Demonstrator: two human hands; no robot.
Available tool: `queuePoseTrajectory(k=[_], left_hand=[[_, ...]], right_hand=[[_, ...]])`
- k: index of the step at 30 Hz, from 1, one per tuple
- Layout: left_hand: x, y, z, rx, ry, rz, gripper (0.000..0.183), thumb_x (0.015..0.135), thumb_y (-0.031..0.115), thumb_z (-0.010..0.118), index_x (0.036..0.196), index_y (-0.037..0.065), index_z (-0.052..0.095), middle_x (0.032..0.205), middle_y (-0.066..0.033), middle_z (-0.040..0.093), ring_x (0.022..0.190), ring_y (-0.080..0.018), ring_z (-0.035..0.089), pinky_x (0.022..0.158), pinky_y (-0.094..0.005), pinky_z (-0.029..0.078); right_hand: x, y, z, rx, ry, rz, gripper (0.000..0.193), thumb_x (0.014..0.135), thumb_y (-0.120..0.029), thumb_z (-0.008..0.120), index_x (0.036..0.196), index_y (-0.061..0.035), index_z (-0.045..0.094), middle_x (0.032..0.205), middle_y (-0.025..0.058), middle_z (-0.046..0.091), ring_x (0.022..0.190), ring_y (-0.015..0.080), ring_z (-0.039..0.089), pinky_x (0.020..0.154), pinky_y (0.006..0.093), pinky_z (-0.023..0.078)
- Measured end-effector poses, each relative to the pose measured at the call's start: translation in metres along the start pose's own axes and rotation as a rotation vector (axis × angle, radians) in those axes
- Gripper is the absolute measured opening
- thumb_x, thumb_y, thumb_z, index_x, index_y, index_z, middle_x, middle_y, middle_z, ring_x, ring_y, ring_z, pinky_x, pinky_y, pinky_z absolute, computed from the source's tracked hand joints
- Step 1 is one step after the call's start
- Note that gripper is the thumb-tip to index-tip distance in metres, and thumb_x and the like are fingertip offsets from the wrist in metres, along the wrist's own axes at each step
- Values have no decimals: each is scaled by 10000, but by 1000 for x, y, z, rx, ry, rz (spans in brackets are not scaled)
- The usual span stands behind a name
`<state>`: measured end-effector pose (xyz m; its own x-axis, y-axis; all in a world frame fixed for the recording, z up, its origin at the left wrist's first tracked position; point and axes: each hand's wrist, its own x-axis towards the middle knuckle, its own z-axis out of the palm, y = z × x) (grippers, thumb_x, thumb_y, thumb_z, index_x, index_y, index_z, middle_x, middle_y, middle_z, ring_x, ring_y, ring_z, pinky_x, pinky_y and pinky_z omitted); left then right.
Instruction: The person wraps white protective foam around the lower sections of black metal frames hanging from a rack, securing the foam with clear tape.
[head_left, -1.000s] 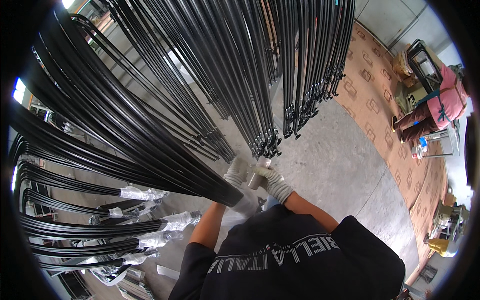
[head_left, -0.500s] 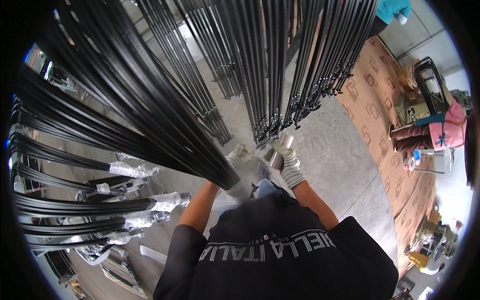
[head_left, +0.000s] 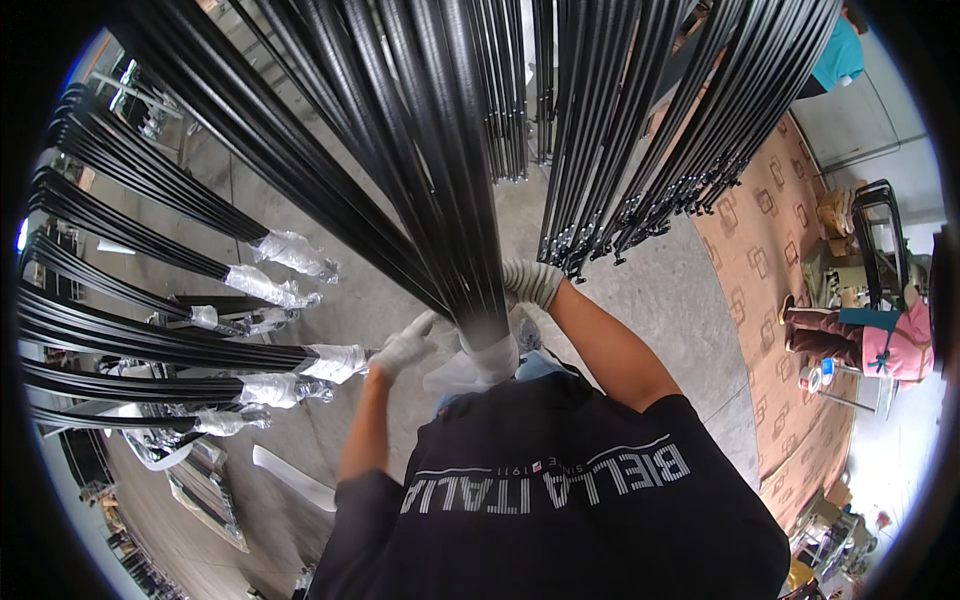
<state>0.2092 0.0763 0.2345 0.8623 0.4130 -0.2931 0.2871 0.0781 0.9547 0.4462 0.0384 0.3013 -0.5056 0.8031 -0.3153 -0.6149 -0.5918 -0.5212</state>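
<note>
A thick bundle of long black strips (head_left: pixel 465 240) hangs down in front of me. Clear plastic film (head_left: pixel 490 360) wraps its lower end, close to my body. My left hand (head_left: pixel 402 347), in a pale glove, is just left of the bundle's lower end, its fingers stretched out and nothing visible in them. My right hand (head_left: pixel 532 283), in a striped knit glove, reaches round the far right side of the bundle. Its fingers are hidden behind the strips, so I cannot see what they hold. No film roll shows now.
Several black bundles with film-wrapped ends (head_left: pixel 295 255) hang at the left. More black rods (head_left: pixel 640 150) with small end fittings hang ahead and to the right. A patterned brown mat (head_left: pixel 765 220) covers the floor at right; a person in pink (head_left: pixel 905 335) stands beyond it.
My right hand has moved from holding a clear film roll in the open to behind the bundle, hiding the roll. My left hand has come out to the left side. The bundle appears further right.
</note>
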Motion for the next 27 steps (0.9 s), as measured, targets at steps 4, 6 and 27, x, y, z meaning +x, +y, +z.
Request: queuePoseTrajectory(k=[4,6,27], left_hand=[[-66,24,27,737,45,-133,424,613,281,652,1012,178,556,1233,-103,347,1207,-261,229,997,-434,148],[-60,29,34,873,20,-24,393,611,290,653,983,202,564,1216,-83,373,1199,-259,243,996,-462,120],[60,-63,18,-376,286,57,527,772,191,570,1233,79,340,1182,-89,438,1096,-153,388,904,-261,313]], right_hand=[[27,18,-18,-75,-169,-135,202,672,1,588,872,-17,572,758,-1,566,667,64,504,571,185,437],[37,26,-30,-149,-226,-193,205,673,-4,592,877,-15,570,764,1,566,671,61,502,564,182,437],[-4,17,-6,56,-43,-143,270,670,-66,577,930,3,554,809,101,603,682,158,584,610,270,499]])
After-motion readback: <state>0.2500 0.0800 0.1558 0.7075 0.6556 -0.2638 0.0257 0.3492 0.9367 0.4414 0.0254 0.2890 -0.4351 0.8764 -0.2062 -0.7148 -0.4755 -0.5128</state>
